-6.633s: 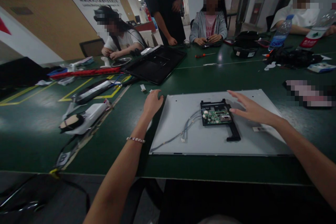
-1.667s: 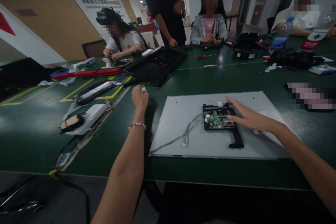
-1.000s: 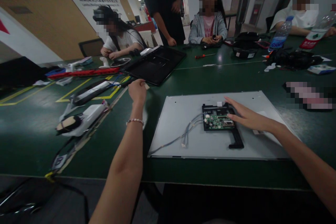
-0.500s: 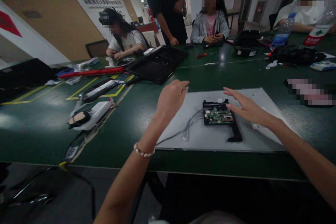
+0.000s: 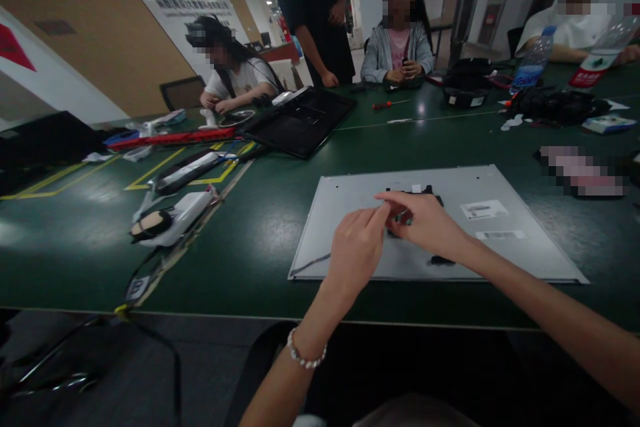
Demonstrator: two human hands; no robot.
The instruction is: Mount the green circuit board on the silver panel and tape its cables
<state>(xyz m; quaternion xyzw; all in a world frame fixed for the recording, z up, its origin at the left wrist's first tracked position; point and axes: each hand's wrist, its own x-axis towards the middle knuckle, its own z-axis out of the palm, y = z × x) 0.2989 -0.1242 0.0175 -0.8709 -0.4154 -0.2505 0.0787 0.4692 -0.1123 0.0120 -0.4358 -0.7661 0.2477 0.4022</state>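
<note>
Circuit board [image 5: 405, 217] at middle of panel [image 5: 317, 233], half hidden by hands. Left hand [image 5: 359, 243]: fingers bunched; right hand [image 5: 429, 221]: fingers curved; whether gripping anything, cannot tell. Best: light touch, no pressing on board.

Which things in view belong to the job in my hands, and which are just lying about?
Likely part of the job:
grey panel
black bracket
circuit board, mostly hidden by the right hand
cable, partly behind the left hand

Seemingly just lying about:
screwdriver
blue-labelled bottle
red-labelled bottle
</note>
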